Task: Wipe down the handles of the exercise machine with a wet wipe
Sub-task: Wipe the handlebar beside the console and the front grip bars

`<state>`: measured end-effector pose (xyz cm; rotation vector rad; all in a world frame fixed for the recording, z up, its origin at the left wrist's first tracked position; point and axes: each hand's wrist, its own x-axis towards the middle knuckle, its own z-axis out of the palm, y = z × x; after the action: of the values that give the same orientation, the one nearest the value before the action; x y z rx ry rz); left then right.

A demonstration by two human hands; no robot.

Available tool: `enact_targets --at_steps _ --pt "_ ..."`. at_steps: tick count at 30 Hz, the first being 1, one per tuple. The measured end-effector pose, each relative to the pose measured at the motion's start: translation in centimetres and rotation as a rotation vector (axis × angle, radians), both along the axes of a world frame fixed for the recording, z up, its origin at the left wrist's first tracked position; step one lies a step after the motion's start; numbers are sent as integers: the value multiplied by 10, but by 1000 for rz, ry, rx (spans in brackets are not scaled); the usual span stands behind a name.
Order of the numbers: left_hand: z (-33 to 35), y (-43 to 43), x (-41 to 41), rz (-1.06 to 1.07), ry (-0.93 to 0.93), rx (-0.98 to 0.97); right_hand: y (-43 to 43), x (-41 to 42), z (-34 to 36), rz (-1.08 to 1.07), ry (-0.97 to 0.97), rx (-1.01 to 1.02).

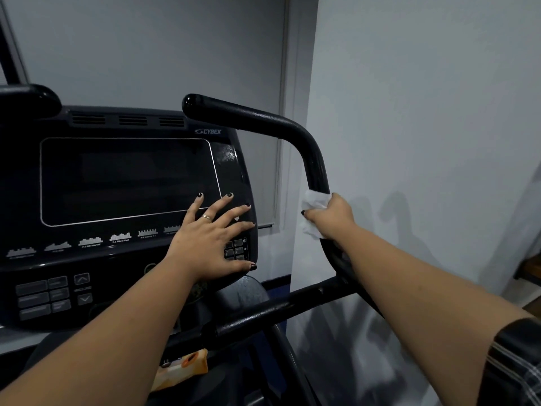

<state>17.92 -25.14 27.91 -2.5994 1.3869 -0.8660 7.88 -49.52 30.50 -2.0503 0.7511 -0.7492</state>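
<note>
The machine's right handle [263, 120] is a black curved bar that rises past the console and bends left at the top. My right hand [332, 216] grips its upright part with a white wet wipe [313, 202] wrapped between palm and bar. My left hand [210, 237] rests flat with spread fingers on the lower right corner of the black console [123, 183]. The end of the left handle [27, 99] shows at the upper left edge.
A black crossbar [281, 307] runs below my right forearm. An orange wipes packet [181, 369] lies in the tray under the console. A white wall [424, 112] stands close on the right, and a window blind hangs behind the machine.
</note>
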Motion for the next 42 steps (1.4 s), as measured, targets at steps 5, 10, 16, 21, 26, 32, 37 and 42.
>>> enact_targets --at_steps 5,10,16,21,26,32,37,42 --pt "1 0 2 -5 12 12 -5 27 44 51 -106 21" --pt "1 1 4 -16 11 -4 -3 40 70 100 -236 75" --pt "0 0 3 -8 25 0 3 23 52 62 -139 198" --pt "1 0 2 -1 35 22 2 10 22 -36 115 92" --pt "4 1 2 1 83 60 10 -16 -19 -115 423 -86" --pt "26 15 6 -75 244 -4 33 -48 -52 -290 635 -420" --pt "53 57 29 7 70 -247 33 -47 -57 -322 629 -488" --pt "31 76 46 52 -35 -156 20 -31 -48 -203 461 -234"
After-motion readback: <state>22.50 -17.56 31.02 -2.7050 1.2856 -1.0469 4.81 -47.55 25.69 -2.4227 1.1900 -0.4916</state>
